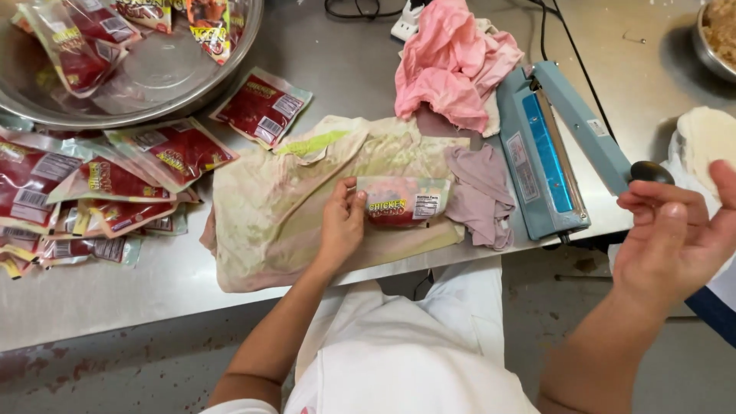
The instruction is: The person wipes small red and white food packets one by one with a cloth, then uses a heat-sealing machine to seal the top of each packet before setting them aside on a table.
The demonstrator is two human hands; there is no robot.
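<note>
— What are the hands doing?
— The left hand (342, 222) presses its fingers on a red-and-clear plastic food pouch (404, 202), pinning it to a stained cream cloth (268, 207) on the steel worktop (115, 291). The right hand (675, 230) hangs open and empty, off the worktop's edge.
— And beyond them?
— Between the hands lies a blue impulse heat sealer (546, 153); a crumpled pink cloth (452, 61) lies past the pouch. Left of the left hand lie more sealed red pouches (115, 180), and farther off a wide steel bowl (153, 77).
</note>
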